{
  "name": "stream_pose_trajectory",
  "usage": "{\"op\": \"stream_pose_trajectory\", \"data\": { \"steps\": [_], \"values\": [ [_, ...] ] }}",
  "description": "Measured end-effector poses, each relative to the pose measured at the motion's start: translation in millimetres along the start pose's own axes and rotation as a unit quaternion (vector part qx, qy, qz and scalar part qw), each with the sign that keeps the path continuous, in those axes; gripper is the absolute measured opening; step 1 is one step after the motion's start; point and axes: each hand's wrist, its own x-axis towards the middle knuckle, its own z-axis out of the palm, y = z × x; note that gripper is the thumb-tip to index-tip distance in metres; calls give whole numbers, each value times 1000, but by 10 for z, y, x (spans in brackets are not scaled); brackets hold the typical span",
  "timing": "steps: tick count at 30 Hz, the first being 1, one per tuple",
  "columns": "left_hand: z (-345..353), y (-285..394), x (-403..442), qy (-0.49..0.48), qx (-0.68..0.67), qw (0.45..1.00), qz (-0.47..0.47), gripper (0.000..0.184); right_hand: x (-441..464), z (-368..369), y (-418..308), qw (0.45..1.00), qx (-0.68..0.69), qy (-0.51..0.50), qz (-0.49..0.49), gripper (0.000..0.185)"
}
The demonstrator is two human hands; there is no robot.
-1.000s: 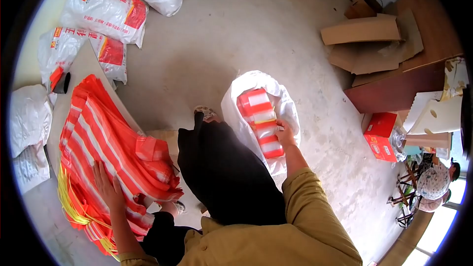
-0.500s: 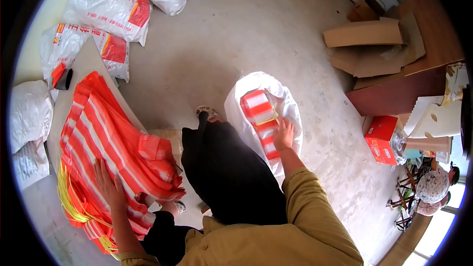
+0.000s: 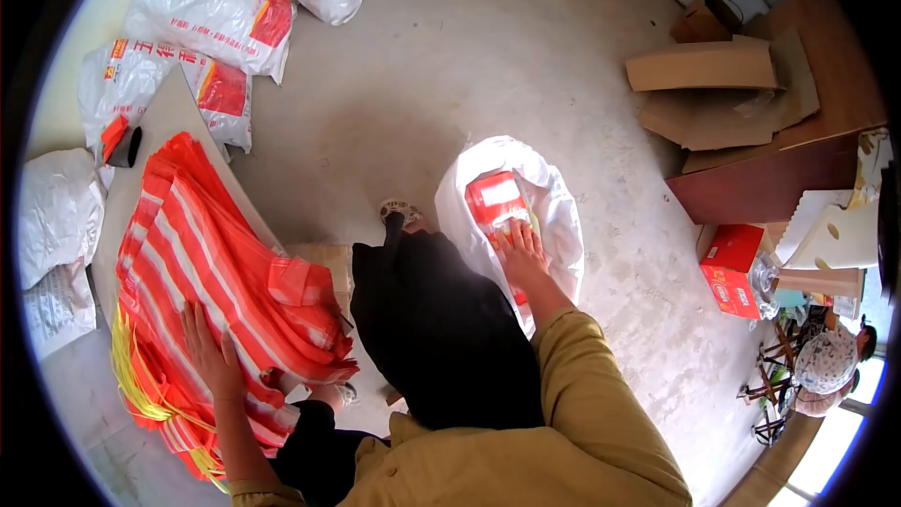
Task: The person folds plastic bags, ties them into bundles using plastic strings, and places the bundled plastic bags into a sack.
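Note:
My left hand (image 3: pixel 212 357) lies flat, fingers stretched, on a pile of red-and-white striped mesh bags (image 3: pixel 211 253) with yellow drawstrings (image 3: pixel 136 371) along its near left edge. The pile covers much of a table at my left. To my right an open white sack (image 3: pixel 566 225) stands on the floor. Folded red-and-white striped bundles (image 3: pixel 495 197) lie inside it. Over these bundles rests my right hand (image 3: pixel 522 253), fingers extended and slightly apart, palm down. What lies beneath its palm is hidden.
Printed white plastic sacks (image 3: pixel 202 14) lie at the far left. Cardboard (image 3: pixel 704 66) and a red box (image 3: pixel 730 268) stand on the right. A person in a patterned top (image 3: pixel 826 361) is at the right edge. A dark-and-orange object (image 3: pixel 122 143) sits on the table (image 3: pixel 178 103).
My right hand has moved left from the sack's right side onto the middle of the bundles. My left hand stays on the pile. The view has shifted slightly.

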Motion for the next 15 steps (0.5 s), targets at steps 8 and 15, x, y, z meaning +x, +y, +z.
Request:
{"op": "stream_pose_trajectory", "data": {
  "steps": [8,15],
  "values": [
    [-29,56,3,-1,-8,1000,-8,62,115,477,-352,958,270,78,-65,40],
    [30,-32,10,1,-4,1000,-3,61,39,145,-625,950,309,-10,-37,48]
  ]
}}
